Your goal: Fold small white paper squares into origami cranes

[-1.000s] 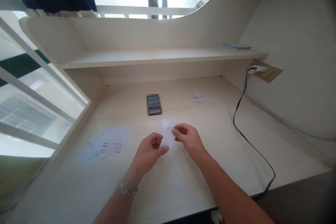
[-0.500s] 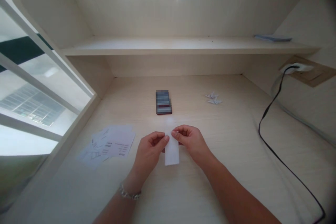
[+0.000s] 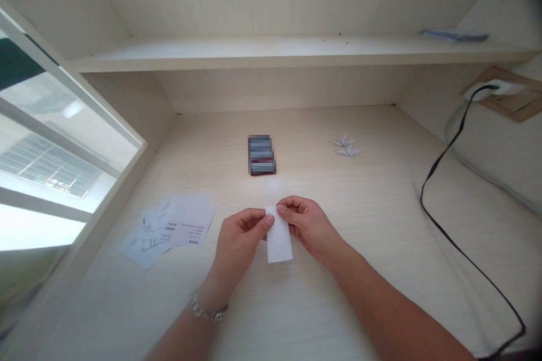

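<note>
A narrow strip of white paper (image 3: pixel 279 242), apparently folded, is held upright over the desk between both hands. My left hand (image 3: pixel 245 231) pinches its upper left edge, thumb on the front face and fingers behind. With thumb and curled fingers, my right hand (image 3: pixel 307 223) grips the top right corner. The fingertips behind the paper are hidden. Loose printed paper sheets (image 3: pixel 186 220) lie overlapping on the desk to the left of my left hand. Beyond the hands rests a dark phone-like object (image 3: pixel 261 155) with a pixelated face. Small folded paper pieces (image 3: pixel 347 146) sit farther back on the right.
A black cable (image 3: pixel 440 231) runs from a wall socket (image 3: pixel 508 90) down the desk's right side. A shelf (image 3: pixel 271 56) spans the back, with a flat bluish item (image 3: pixel 457 35) on its right end. White bars (image 3: pixel 55 130) border the left side.
The camera view has tipped downward, so the shelf and desk items sit shifted in the picture. Both hands keep their hold on the paper strip, whose lower end swings slightly to the right.
</note>
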`<action>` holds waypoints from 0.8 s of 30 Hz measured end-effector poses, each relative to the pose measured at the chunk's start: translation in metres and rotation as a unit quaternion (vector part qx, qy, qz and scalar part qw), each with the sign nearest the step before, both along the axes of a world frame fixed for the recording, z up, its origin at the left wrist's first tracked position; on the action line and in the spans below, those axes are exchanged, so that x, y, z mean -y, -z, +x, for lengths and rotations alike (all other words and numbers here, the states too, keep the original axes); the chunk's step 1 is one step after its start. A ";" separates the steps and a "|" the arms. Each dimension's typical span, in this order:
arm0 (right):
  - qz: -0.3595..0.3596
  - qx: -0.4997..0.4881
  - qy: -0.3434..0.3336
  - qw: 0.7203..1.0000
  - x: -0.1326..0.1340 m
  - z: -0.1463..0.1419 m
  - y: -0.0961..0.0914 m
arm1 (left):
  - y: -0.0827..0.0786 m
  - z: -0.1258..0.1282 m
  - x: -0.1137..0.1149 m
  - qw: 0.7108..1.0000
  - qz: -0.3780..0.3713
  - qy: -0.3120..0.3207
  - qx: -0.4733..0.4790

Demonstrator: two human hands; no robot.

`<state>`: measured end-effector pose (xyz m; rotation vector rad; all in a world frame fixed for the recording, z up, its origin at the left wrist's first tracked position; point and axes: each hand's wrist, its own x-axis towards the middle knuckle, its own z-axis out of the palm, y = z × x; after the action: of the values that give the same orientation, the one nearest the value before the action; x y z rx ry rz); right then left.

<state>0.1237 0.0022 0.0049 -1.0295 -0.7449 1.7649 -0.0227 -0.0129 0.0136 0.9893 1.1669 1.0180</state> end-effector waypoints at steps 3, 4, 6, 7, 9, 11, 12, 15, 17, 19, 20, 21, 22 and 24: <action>0.016 0.028 0.029 0.999 -0.001 0.000 0.003 | 0.000 0.000 0.000 1.000 -0.022 0.016 0.011; 0.019 0.040 0.040 0.998 -0.002 0.000 0.003 | 0.000 0.000 0.000 0.999 -0.028 0.020 0.008; 0.009 0.057 0.053 0.997 -0.002 -0.001 0.003 | 0.000 0.000 -0.001 0.999 -0.037 0.013 -0.011; -0.003 0.060 0.049 0.997 -0.002 -0.001 0.003 | 0.001 0.000 -0.002 0.999 -0.039 0.004 -0.020; -0.025 0.059 0.013 0.998 0.000 -0.002 0.002 | 0.002 -0.001 -0.003 0.999 -0.038 -0.027 -0.025; -0.034 0.059 -0.042 0.997 0.001 -0.003 0.001 | 0.004 -0.002 -0.005 0.997 -0.036 -0.058 -0.018; -0.031 0.060 -0.064 0.996 0.002 -0.003 0.002 | 0.004 -0.003 -0.005 0.997 -0.035 -0.069 -0.015; -0.013 0.067 -0.077 0.995 0.004 -0.003 0.003 | 0.005 -0.003 -0.006 0.996 -0.034 -0.080 -0.013; 0.000 0.072 -0.069 0.995 0.004 -0.003 0.005 | 0.005 -0.003 -0.006 0.996 -0.035 -0.082 -0.014; 0.006 0.072 -0.063 0.995 0.003 -0.002 0.006 | 0.004 -0.003 -0.006 0.995 -0.042 -0.085 -0.010; 0.007 0.070 -0.061 0.996 0.003 -0.002 0.006 | 0.004 -0.003 -0.007 0.995 -0.046 -0.086 -0.009; 0.009 0.069 -0.059 0.996 0.003 -0.002 0.006 | 0.004 -0.004 -0.007 0.995 -0.049 -0.086 -0.007; 0.012 0.068 -0.058 0.996 0.003 -0.002 0.006 | 0.004 -0.004 -0.007 0.995 -0.049 -0.086 -0.005; 0.018 0.072 -0.059 0.995 0.003 -0.002 0.005 | 0.005 -0.004 -0.007 0.995 -0.049 -0.081 -0.005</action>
<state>0.1216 -0.0008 -0.0006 -1.1167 -0.9424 1.7831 -0.0268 -0.0057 0.0087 0.8332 1.3098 1.0739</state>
